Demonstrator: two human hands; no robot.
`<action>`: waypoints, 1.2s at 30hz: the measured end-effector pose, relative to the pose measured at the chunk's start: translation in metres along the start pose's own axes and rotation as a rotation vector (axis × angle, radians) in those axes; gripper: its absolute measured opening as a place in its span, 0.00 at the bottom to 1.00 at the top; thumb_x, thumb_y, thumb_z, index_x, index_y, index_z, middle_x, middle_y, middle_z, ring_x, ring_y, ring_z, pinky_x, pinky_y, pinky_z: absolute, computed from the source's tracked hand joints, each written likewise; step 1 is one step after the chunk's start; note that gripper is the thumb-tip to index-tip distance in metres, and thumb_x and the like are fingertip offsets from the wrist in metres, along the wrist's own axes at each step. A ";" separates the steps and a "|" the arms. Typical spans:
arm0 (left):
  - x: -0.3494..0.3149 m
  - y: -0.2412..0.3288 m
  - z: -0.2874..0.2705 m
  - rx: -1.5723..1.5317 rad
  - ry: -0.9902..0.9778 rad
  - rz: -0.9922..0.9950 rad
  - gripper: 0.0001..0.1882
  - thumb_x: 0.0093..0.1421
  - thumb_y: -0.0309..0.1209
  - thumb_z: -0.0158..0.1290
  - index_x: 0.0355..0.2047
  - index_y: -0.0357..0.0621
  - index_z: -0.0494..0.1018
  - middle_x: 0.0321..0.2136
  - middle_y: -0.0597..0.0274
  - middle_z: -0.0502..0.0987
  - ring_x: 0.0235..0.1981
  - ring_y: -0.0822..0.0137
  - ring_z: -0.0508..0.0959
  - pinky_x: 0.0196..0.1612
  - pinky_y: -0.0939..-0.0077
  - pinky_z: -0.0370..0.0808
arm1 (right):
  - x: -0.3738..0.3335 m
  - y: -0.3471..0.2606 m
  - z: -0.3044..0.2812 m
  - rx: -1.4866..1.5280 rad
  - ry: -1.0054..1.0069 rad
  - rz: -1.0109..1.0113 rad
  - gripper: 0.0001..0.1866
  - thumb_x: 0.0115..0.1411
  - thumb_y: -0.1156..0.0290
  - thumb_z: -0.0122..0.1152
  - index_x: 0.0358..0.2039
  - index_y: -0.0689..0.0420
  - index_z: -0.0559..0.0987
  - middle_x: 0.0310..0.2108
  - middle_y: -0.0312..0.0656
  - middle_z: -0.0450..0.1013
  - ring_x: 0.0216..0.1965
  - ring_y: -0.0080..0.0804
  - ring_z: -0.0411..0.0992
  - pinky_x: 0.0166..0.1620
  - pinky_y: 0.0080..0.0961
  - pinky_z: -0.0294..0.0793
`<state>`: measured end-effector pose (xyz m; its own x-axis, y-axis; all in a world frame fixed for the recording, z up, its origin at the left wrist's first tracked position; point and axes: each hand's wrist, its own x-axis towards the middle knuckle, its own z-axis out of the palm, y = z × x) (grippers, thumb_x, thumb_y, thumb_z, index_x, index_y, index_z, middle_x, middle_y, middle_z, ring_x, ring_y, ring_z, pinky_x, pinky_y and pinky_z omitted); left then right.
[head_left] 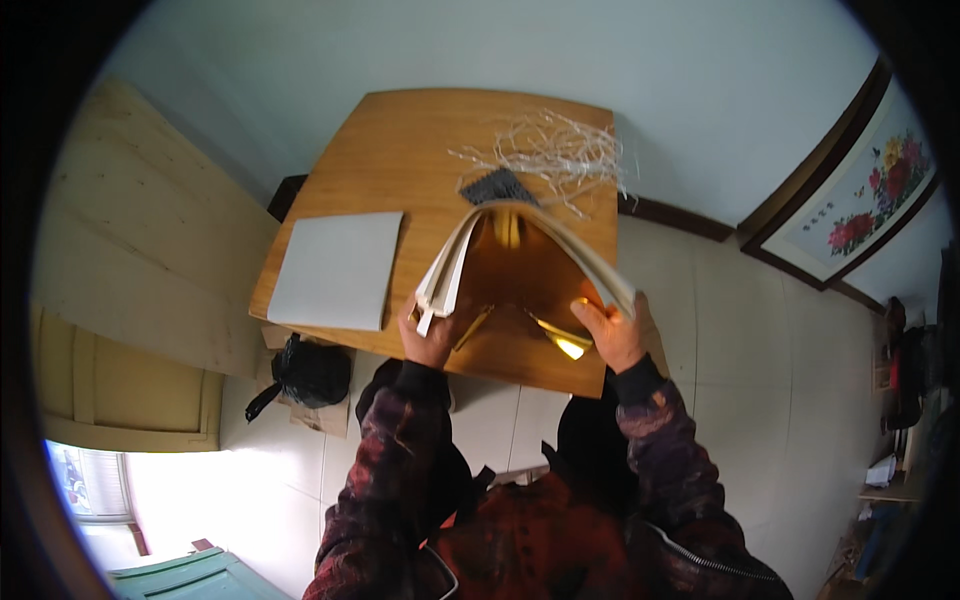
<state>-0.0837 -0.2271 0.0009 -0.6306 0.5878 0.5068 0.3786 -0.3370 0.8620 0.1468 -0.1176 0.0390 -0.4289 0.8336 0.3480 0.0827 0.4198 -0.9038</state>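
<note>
Both my hands hold a book-like thing above the table's near edge. Its broad curved face shines gold-orange, and cream, page-like layers show along both sides. At its left lower corner is my left hand, closed, with a small white strip sticking out beside it. My right hand grips the opposite corner, thumb on the golden face. Bright yellow reflections lie low on that face. Just beyond it is a dark grey textured piece, partly covered by the book-like thing.
The wooden table carries a flat silver-grey rectangular thing on the left and tangled, whitish shredded strands at the far right. A black plastic bag sits on the floor below left. A framed flower picture leans at the right wall.
</note>
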 end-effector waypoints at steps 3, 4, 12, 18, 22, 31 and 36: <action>-0.004 0.006 0.001 -0.168 -0.036 -0.231 0.16 0.51 0.28 0.62 0.40 0.34 0.74 0.31 0.64 0.79 0.32 0.73 0.77 0.35 0.76 0.75 | 0.000 0.006 -0.002 -0.033 -0.047 -0.053 0.18 0.50 0.75 0.68 0.42 0.62 0.76 0.34 0.43 0.76 0.37 0.32 0.75 0.41 0.25 0.73; -0.003 0.006 0.002 -0.163 -0.037 -0.228 0.17 0.51 0.28 0.63 0.40 0.34 0.74 0.31 0.63 0.79 0.32 0.73 0.77 0.35 0.76 0.75 | 0.000 0.008 -0.003 -0.046 -0.052 -0.094 0.18 0.49 0.76 0.68 0.42 0.62 0.75 0.35 0.43 0.76 0.37 0.31 0.75 0.42 0.25 0.73; -0.009 -0.004 -0.006 -0.081 -0.067 -0.233 0.15 0.53 0.28 0.61 0.40 0.35 0.75 0.30 0.64 0.79 0.30 0.74 0.76 0.35 0.75 0.75 | 0.002 0.017 0.001 0.012 -0.020 -0.149 0.18 0.54 0.64 0.67 0.39 0.62 0.77 0.33 0.39 0.73 0.32 0.27 0.71 0.36 0.23 0.71; 0.001 -0.007 -0.012 -0.039 -0.086 -0.242 0.10 0.54 0.27 0.59 0.36 0.35 0.77 0.31 0.62 0.79 0.30 0.71 0.77 0.35 0.75 0.74 | 0.007 0.002 -0.011 -0.174 -0.063 -0.021 0.18 0.47 0.79 0.64 0.41 0.63 0.75 0.36 0.45 0.75 0.37 0.36 0.75 0.42 0.28 0.72; 0.012 0.001 -0.011 -0.002 -0.096 -0.142 0.09 0.53 0.28 0.61 0.34 0.37 0.79 0.28 0.61 0.81 0.29 0.70 0.78 0.35 0.75 0.74 | 0.020 -0.009 -0.019 -0.079 -0.039 -0.247 0.16 0.55 0.64 0.66 0.38 0.62 0.77 0.30 0.40 0.76 0.31 0.27 0.72 0.36 0.22 0.72; 0.015 -0.013 -0.028 0.000 -0.234 -0.263 0.11 0.55 0.28 0.57 0.37 0.35 0.77 0.30 0.63 0.79 0.32 0.74 0.76 0.37 0.79 0.73 | 0.020 -0.003 -0.023 0.239 -0.178 -0.123 0.15 0.57 0.68 0.64 0.40 0.64 0.76 0.31 0.36 0.72 0.32 0.22 0.69 0.37 0.19 0.69; 0.013 -0.015 -0.032 0.094 -0.292 -0.247 0.15 0.56 0.33 0.58 0.40 0.35 0.76 0.32 0.62 0.79 0.33 0.71 0.76 0.38 0.77 0.74 | 0.015 -0.002 -0.020 -0.040 -0.097 -0.139 0.18 0.57 0.63 0.66 0.40 0.64 0.76 0.32 0.35 0.72 0.33 0.21 0.68 0.38 0.19 0.69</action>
<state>-0.1189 -0.2379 -0.0057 -0.4967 0.8316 0.2486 0.3085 -0.0986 0.9461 0.1582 -0.0987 0.0506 -0.5232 0.7291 0.4412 0.0518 0.5440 -0.8375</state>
